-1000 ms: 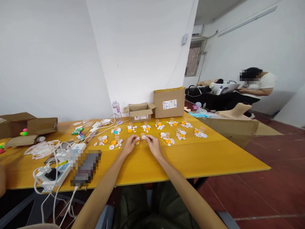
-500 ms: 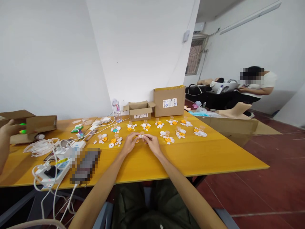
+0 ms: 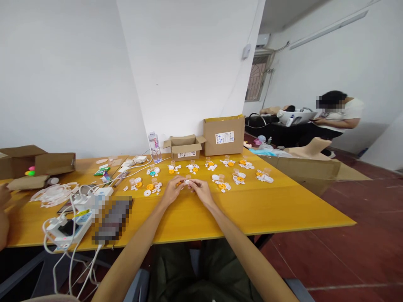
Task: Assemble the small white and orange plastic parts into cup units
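Left hand (image 3: 171,192) and right hand (image 3: 201,191) now meeting, fingertips pinching small white perforated disc (image 3: 187,182) between them — a second ago apart. Orange part (image 3: 179,183) just beside left fingertips — pieces apparently being joined.

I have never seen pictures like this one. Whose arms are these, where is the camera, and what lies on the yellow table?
There is no machine here. The camera sits on a person's head and looks down, so the two bare arms are that person's own. The left hand and right hand meet over the yellow table and pinch a small white and orange part; it is too small to identify. Groups of similar small parts lie in rows. Behind stand cardboard boxes and a water bottle; a power strip with cables lies at the left. Another person sits far right.
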The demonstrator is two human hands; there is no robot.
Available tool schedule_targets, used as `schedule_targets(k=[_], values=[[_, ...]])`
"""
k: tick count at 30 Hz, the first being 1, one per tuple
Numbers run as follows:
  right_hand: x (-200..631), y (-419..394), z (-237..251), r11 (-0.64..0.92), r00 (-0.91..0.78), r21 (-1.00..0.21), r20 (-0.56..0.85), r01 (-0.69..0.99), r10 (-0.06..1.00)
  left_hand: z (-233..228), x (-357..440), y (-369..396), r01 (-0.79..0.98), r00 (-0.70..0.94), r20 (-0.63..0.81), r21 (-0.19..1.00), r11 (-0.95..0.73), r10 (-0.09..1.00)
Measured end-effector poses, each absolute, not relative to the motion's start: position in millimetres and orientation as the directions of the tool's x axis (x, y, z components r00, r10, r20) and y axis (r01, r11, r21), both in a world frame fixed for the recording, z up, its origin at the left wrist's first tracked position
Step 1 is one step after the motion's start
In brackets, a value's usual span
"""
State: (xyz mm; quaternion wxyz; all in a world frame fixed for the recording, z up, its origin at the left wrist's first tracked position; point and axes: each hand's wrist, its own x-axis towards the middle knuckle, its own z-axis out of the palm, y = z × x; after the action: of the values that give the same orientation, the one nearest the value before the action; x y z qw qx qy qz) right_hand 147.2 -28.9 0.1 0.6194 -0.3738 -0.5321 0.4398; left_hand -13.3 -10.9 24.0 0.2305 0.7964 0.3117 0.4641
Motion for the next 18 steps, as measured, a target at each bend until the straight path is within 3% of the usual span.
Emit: schedule_targets(k=[18], values=[[145.3, -29.2, -0.9, 0.375, 0.046, -0.925, 0.372, -0.062, 0.927, 30.8, -13.9, -14.8, 0.230, 0.317, 0.543, 0.751, -0.619, 0.777]])
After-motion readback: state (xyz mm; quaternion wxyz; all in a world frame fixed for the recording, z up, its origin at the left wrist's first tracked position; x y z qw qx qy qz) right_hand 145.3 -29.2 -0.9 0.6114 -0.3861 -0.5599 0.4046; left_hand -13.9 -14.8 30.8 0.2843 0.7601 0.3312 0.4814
